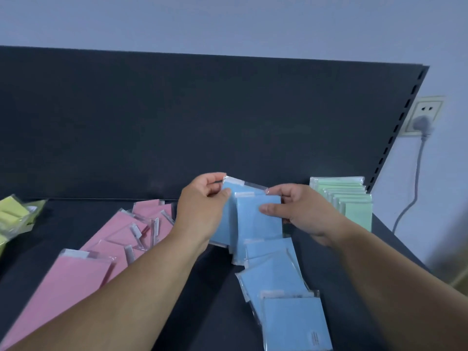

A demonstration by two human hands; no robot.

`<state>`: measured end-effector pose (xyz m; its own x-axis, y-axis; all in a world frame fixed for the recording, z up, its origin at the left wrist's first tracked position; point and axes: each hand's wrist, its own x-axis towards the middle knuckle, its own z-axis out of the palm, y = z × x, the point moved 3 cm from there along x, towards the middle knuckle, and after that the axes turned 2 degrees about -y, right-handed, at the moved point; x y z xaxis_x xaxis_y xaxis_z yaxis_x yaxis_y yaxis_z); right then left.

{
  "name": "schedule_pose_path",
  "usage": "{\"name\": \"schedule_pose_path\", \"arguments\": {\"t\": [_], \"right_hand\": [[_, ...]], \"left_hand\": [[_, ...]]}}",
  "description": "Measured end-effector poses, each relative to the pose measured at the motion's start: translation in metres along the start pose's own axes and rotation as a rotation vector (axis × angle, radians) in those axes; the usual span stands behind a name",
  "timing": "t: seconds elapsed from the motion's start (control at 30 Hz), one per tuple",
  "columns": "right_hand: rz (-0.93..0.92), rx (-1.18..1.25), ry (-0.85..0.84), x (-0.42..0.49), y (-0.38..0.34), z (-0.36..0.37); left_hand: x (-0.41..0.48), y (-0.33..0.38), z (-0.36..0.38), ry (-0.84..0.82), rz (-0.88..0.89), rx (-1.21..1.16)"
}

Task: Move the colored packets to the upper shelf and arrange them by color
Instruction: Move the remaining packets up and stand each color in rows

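Observation:
Both my hands hold upright blue packets [253, 219] at the back of the dark shelf [207, 287]. My left hand [202, 206] pinches the left edge of the rear packet. My right hand [301, 211] grips the front packet, thumb on its face. More blue packets [281, 295] lie in a row toward me below them. Pink packets [101, 252] lie in a slanted row on the left. Green packets [352, 201] stand in a stack at the right. Yellow packets [12, 216] sit at the far left edge.
A dark back panel [202, 122] rises behind the shelf, with a slotted upright [395, 138] at its right end. On the wall to the right there is a socket [425, 115] with a plug and a hanging cable.

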<state>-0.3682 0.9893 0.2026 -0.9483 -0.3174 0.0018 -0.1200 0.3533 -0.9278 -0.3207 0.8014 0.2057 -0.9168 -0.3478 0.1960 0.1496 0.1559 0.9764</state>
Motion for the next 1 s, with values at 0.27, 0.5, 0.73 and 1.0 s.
{"name": "schedule_pose_path", "arguments": {"t": [0.27, 0.5, 0.73, 1.0], "right_hand": [[-0.023, 0.218, -0.066, -0.006, -0.013, -0.017], [-0.015, 0.422, 0.048, -0.008, -0.010, -0.001], [-0.124, 0.470, 0.216, -0.020, -0.012, -0.015], [-0.054, 0.215, 0.336, -0.033, 0.004, -0.054]], "left_hand": [[0.004, 0.023, -0.003, -0.033, 0.068, -0.087], [-0.001, 0.027, 0.015, -0.211, -0.095, -0.157], [-0.011, 0.028, 0.015, -0.345, 0.105, 0.117], [-0.006, 0.012, 0.008, -0.255, 0.038, 0.599]]}}
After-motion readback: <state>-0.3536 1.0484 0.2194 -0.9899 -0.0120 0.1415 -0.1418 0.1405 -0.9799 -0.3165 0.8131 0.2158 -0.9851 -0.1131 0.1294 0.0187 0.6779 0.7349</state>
